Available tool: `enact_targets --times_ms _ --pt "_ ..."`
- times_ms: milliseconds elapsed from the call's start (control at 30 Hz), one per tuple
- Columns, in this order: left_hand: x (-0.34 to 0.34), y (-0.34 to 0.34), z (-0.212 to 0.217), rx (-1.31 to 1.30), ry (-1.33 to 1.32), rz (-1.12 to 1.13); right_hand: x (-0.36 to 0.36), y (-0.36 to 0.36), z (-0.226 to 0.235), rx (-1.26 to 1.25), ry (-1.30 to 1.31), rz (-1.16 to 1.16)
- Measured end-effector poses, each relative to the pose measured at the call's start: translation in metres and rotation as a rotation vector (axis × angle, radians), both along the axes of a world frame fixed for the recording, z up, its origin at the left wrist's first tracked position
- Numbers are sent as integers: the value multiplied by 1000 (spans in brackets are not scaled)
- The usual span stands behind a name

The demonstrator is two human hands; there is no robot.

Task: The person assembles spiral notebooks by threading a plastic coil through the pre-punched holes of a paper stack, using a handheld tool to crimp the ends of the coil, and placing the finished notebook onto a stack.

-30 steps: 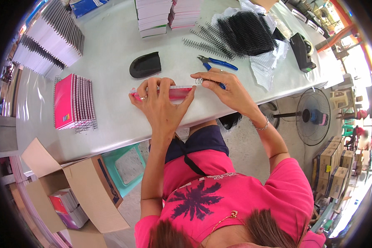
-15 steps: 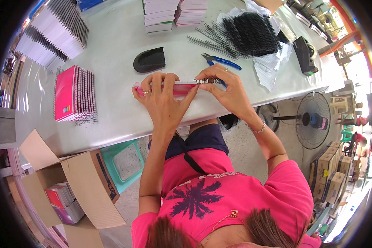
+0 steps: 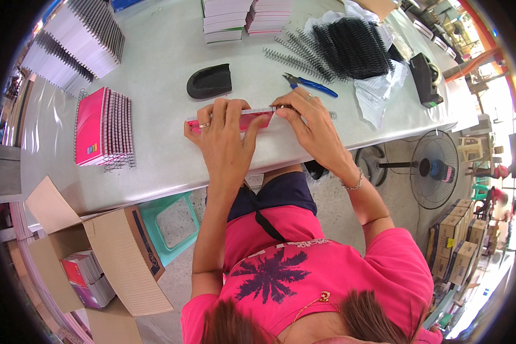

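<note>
A small pink-covered notebook (image 3: 250,120) is held on edge above the front of the table, its spine edge up. My left hand (image 3: 226,137) wraps round it, fingers over the far side and thumb on the near cover. At the notebook's right end, my right hand (image 3: 315,126) pinches a dark spiral wire coil (image 3: 333,115) with thumb and forefinger. The coil's tail shows past the right of that hand; its middle is hidden by the fingers. Just beyond lie blue-handled cutting pliers (image 3: 311,85). A black curved holder (image 3: 210,81) rests beyond my left hand.
Bound pink notebooks (image 3: 100,129) stand stacked at left, with taller spiral-bound stacks behind. Black coils (image 3: 352,49) lie heaped at far right beside a tape dispenser (image 3: 425,80). An open carton (image 3: 120,261), a green stool (image 3: 175,235) and a fan (image 3: 433,169) stand below the table.
My right hand has turned a little, its fingers now closer over the notebook's end. The coil stretch that showed between its fingers is now covered, and its tail shows beyond the hand.
</note>
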State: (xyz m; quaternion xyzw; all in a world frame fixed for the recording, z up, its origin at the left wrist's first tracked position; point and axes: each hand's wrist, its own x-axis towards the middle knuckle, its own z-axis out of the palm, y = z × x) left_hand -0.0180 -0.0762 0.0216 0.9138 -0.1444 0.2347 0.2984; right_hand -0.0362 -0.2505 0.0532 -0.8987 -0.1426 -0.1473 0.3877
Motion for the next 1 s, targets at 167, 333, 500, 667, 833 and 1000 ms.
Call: enact_targets --times_ms 167,333,500,667,833,1000 --pt "-2 8 -9 -229 -29 -12 7 4 0 -86 -81 21" --pt "-1 16 -7 -333 -89 115 11 14 -1 -117 -61 71" --pt "-1 44 -9 -410 104 5 57 0 16 -55 157 343" --pt "-3 68 8 -317 139 -50 134 18 -11 -177 -19 515" --pt "-3 83 -4 -370 99 -47 150 48 -4 -284 470 584" --pt "0 73 -13 -407 30 -50 139 60 -27 -338 135 491"
